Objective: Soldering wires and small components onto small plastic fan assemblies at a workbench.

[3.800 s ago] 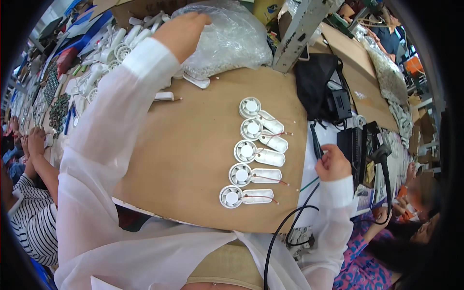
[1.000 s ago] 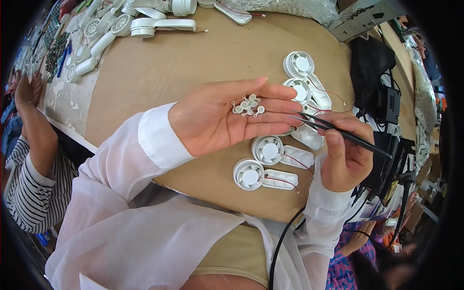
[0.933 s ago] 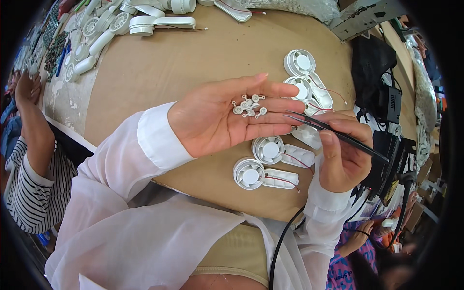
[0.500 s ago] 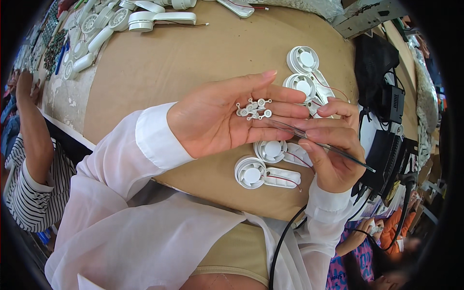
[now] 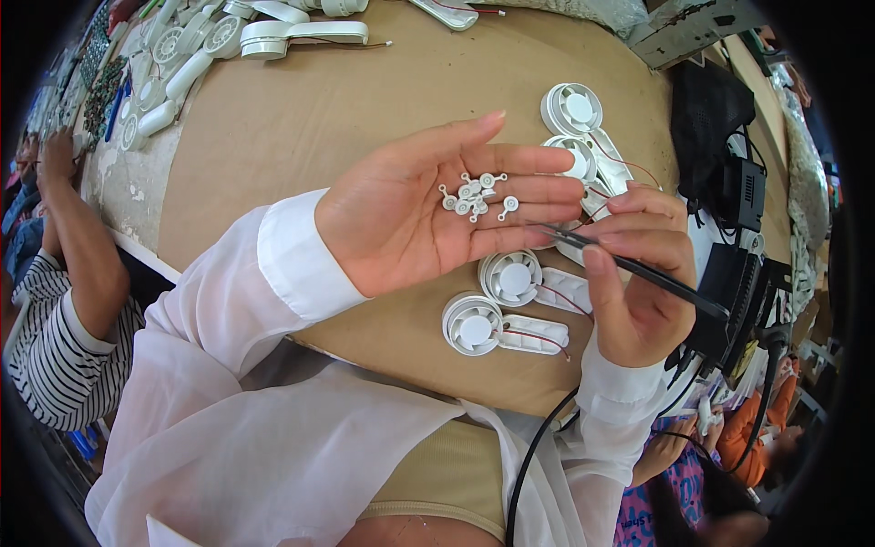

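Observation:
My left hand [image 5: 387,214] lies palm up, its fingers stretched flat. Several small white plastic pieces [image 5: 468,193], each with a round disc and a short ringed arm, are clustered on the palm. One such piece [image 5: 509,208] lies apart from them, toward the fingers. In my right hand [image 5: 643,273] is a pair of dark metal tweezers [image 5: 629,263], gripped between thumb and fingers. The tweezer tips point at the left hand's lower fingers, close to the lone piece. They appear slightly apart, with nothing visible between them.
Several white handheld fan bodies [image 5: 474,325] with red wires lie beyond and below my hands on the brown tabletop [image 5: 273,128]. More white fan parts [image 5: 196,68] are heaped at the far left. Black boxes with cables [image 5: 729,301] stand at right. Other people sit on both sides.
The tweezer tips have drawn back to the right, away from the cluster. The pieces on my palm have shifted, and one now lies separate. My right hand has moved slightly right.

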`<state>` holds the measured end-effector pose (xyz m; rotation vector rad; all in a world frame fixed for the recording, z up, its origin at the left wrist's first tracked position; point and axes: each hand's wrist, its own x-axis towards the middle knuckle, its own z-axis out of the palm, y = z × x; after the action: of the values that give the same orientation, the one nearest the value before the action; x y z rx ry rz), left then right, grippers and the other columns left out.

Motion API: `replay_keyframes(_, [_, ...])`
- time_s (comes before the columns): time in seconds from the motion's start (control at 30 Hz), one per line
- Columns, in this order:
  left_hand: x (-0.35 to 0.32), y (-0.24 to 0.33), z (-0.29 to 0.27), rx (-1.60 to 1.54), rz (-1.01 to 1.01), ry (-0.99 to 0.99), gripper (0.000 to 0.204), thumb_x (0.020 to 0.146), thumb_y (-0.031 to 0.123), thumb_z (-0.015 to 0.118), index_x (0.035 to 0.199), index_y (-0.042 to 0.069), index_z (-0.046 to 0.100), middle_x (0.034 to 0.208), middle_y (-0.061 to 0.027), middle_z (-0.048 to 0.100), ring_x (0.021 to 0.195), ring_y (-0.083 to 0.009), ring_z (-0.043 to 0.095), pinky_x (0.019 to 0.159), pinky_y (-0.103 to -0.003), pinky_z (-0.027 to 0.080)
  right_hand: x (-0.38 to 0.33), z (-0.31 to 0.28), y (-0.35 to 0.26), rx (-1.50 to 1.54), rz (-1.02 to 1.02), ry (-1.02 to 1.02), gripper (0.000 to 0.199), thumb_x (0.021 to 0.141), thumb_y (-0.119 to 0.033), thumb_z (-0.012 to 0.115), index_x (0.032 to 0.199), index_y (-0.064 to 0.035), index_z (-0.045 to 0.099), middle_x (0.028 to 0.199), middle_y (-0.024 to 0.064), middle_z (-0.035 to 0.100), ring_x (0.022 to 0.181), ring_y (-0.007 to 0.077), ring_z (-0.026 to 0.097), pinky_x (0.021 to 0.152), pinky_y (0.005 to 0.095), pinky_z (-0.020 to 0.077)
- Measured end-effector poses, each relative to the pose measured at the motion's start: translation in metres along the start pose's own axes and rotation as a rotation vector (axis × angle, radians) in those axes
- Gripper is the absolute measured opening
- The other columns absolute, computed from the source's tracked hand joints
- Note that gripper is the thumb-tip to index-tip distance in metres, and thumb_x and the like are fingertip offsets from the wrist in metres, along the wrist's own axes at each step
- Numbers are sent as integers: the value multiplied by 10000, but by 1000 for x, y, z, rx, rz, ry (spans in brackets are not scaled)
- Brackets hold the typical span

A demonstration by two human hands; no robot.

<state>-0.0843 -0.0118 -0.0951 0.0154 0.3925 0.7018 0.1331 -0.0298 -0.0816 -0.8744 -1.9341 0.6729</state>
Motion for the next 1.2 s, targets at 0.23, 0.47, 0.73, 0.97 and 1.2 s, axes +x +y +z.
replay_keyframes(0.23, [1,-3,2,-54,35,-32,485,1008,332,487,1251,-77,580,1259,-208,610,1173,-263,587,1010,-336,470,-4,5,5,17,8,54,274,721,69,709,942,-65,616,908,50,688,998,250,566,902,352,460])
replay_keyframes(0.47, [-1,-5,1,-77,32,-17,503,1014,341,465,1283,-74,559,1295,-205,591,1173,-243,583,1006,-313,463,-3,6,6,4,57,114,283,718,83,708,941,-61,609,916,51,681,1000,254,569,886,351,474])
replay_keyframes(0.73, [-2,-5,3,-90,75,-75,617,1037,397,340,1448,-63,353,1489,-245,384,1410,-327,355,1174,-404,293,-5,10,4,28,21,96,288,715,85,715,934,-66,606,918,55,681,1003,249,570,882,353,481])
replay_keyframes(0.97, [-3,-6,2,-81,84,-92,623,1037,404,332,1463,-50,331,1514,-212,364,1433,-325,314,1181,-399,282,-6,11,4,-62,-29,84,293,712,79,725,934,-71,607,902,55,686,1005,246,571,884,355,482])
replay_keyframes(1.2, [-3,-7,0,-96,86,-103,619,1037,404,334,1467,-41,328,1517,-209,360,1436,-326,309,1182,-396,281,-5,8,2,-95,-42,65,287,708,79,729,926,-68,611,896,55,696,1002,243,575,885,357,483])
